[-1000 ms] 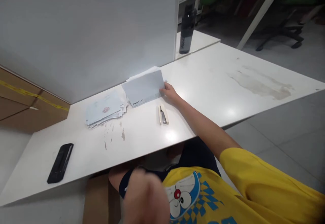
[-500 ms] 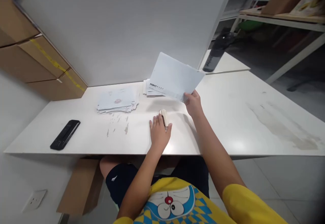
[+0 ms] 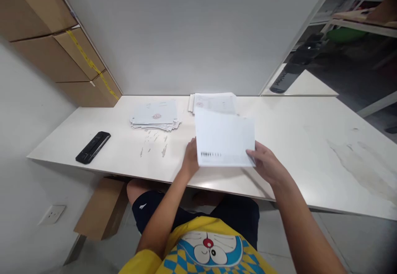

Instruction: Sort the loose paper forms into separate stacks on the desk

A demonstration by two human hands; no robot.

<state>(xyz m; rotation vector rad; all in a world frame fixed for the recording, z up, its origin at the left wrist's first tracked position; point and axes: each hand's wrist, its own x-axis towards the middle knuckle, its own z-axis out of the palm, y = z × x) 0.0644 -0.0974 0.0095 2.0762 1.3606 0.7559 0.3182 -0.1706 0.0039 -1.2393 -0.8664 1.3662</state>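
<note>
My right hand [image 3: 267,163] grips the right edge of a white printed paper [image 3: 226,137], its thumb lying on the front. Black lettering runs along the paper's lower left, blurred. My left hand [image 3: 190,159] is at the paper's left edge, low over the table; the paper covers most of its fingers, so its grip cannot be made out. The small cream-coloured tool seen earlier beside that hand is hidden now. Behind the held paper lies a stack of white papers [image 3: 217,101]. To its left rests another stack [image 3: 155,114], with a red round stamp on its top sheet.
A black flat object [image 3: 93,147] lies on the left of the white table [image 3: 294,141]. Cardboard boxes [image 3: 72,63] are stacked at the back left, against a tall white panel [image 3: 192,34]. A dark bottle [image 3: 290,73] stands at the back right.
My right hand has brought the paper down and nearer, squaring it with the table edge. The paper now covers the cream-coloured tool and part of my left hand. The camera view has shifted.
</note>
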